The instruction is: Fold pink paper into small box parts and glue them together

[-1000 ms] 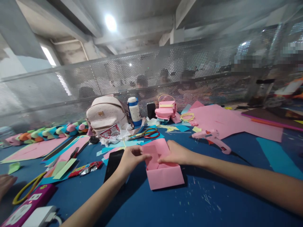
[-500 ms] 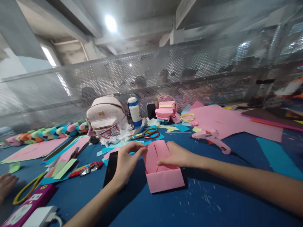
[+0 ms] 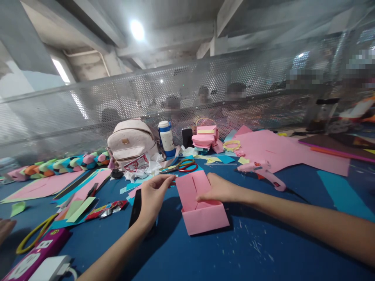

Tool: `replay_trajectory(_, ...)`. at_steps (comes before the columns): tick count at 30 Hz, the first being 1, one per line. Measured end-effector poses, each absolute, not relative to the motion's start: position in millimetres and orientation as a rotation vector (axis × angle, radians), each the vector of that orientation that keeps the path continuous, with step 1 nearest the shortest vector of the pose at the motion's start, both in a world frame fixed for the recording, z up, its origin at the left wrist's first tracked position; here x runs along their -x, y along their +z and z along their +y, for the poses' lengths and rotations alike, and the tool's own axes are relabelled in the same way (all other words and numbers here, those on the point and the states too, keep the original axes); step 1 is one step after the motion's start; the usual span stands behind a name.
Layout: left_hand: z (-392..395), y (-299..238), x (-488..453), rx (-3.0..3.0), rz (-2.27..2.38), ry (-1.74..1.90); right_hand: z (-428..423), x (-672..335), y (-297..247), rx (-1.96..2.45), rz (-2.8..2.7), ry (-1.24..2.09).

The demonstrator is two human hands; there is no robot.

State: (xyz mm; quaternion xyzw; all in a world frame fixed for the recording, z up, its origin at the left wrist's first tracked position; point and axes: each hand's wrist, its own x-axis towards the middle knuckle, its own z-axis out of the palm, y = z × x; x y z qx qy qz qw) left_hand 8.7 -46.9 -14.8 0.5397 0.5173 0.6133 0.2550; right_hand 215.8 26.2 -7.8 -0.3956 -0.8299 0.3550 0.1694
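A pink folded-paper box (image 3: pixel 206 220) stands on the blue table in front of me, its tall back panel leaning up and away. My right hand (image 3: pixel 221 189) grips the right side of that panel, thumb inside and fingers behind. Beside the panel's upper left edge, my left hand (image 3: pixel 154 197) has thumb and forefinger pinched together. Its fingertips are at or just off the paper, and whatever lies between them is too small to make out. A black phone (image 3: pixel 135 208) lies partly hidden beneath my left hand.
A pink hot glue gun (image 3: pixel 262 171) and large pink sheets (image 3: pixel 272 150) lie to the right. Scissors (image 3: pixel 187 166), paper scraps, a backpack (image 3: pixel 131 140) and a bottle (image 3: pixel 166 138) are farther back. At left are a purple power strip (image 3: pixel 36 253) and another person's hand (image 3: pixel 6 230).
My left hand has shifted slightly left, from the panel's upper left corner. The box has turned a little, still in my right hand. The other person's hand has drawn back leftward.
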Motion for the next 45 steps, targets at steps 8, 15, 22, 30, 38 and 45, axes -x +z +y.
replay_trajectory(8, -41, -19, -3, -1.374, 1.309, 1.784, 37, -218, -8, 1.12, -2.334, 0.963)
replay_trajectory(15, -42, -23, -11, -1.437, 1.202, 1.529, 47, -223, 0, 1.162, -2.266, 0.836)
replay_trajectory(22, -39, -27, -6, -1.496, 1.296, 1.425, 45, -229, 10, 1.174, -2.246, 0.583)
replay_trajectory(30, -35, -32, -6, -1.472, 1.391, 1.342, 34, -224, 15, 1.267, -2.383, 0.268)
replay_trajectory(38, -32, -38, -7, -1.478, 1.385, 1.221, 23, -224, 17, 1.115, -2.469, 0.096)
replay_trajectory(45, -39, -39, -9, -1.646, 1.501, 1.18, 6, -223, 14, 0.845, -2.564, 0.086)
